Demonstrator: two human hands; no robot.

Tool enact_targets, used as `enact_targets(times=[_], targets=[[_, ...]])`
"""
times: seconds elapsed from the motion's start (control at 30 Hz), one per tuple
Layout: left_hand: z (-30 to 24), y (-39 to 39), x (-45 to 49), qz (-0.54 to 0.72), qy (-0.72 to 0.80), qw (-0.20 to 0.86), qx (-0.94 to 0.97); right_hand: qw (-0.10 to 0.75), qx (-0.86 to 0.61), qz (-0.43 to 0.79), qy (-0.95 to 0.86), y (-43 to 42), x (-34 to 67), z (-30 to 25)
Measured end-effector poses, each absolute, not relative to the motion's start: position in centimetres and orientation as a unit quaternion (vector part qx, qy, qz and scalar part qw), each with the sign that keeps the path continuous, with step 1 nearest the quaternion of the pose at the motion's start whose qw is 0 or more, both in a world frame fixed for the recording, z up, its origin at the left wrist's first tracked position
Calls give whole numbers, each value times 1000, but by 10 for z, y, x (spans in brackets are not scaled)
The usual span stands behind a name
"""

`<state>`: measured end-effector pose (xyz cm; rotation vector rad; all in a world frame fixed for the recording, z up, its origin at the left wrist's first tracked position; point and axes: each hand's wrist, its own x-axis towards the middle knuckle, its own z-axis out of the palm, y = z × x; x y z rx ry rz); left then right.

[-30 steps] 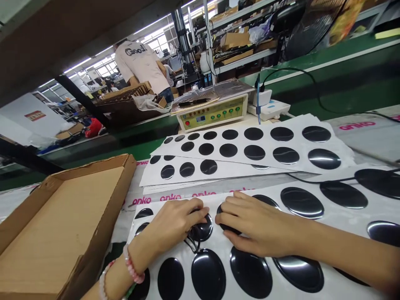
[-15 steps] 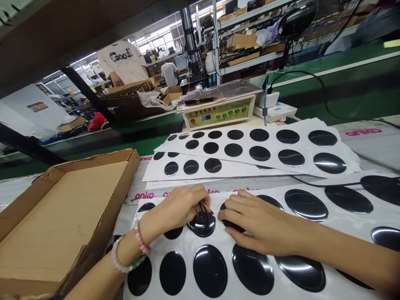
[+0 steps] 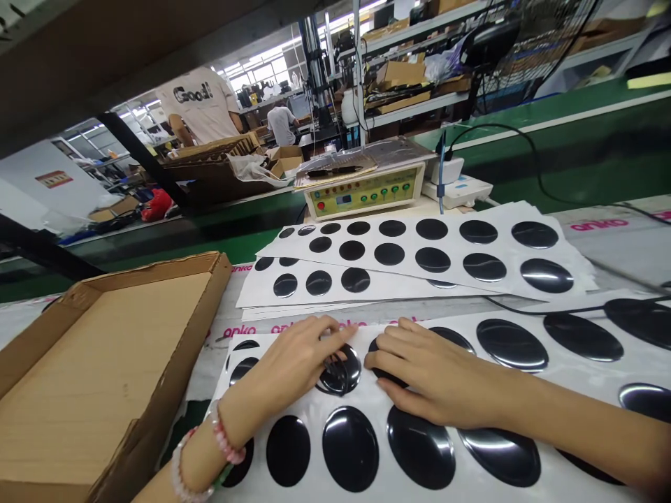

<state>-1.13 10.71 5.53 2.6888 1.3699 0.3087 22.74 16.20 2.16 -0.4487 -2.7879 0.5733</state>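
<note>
A white sheet [image 3: 576, 370] with rows of glossy black oval discs lies right in front of me. My left hand [image 3: 291, 367] rests on it, fingers bunched and pinching at the edge of one black disc [image 3: 347, 376]. Something thin and dark shows between the fingertips, and I cannot make it out. A beaded bracelet [image 3: 226, 441] is on that wrist. My right hand [image 3: 427, 374] lies flat on the sheet just to the right. Its fingertips press on the neighbouring black disc [image 3: 386, 378], almost touching the left fingers.
A shallow open cardboard box [image 3: 210, 307] stands at the left. Further sheets of black discs [image 3: 398, 285] are stacked behind, with a black cable [image 3: 535, 307] across them. Beyond are a cream control box [image 3: 361, 192], a green conveyor and a person in a white T-shirt [image 3: 196, 105].
My left hand lifted slightly and pulled at the disc half a second ago, then settled back down on it. The right hand has stayed in place.
</note>
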Motion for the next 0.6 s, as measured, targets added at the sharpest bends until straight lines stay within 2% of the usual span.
enact_targets(times=[0.4, 0.57, 0.6], targets=[[56, 104, -11, 98, 367, -43, 924, 123, -156, 189, -962, 163, 227, 24], [77, 69, -35, 157, 481, 184, 843, 122, -154, 194, -961, 162, 228, 21], [81, 58, -44, 169, 507, 201, 821, 124, -156, 194, -961, 161, 228, 20]])
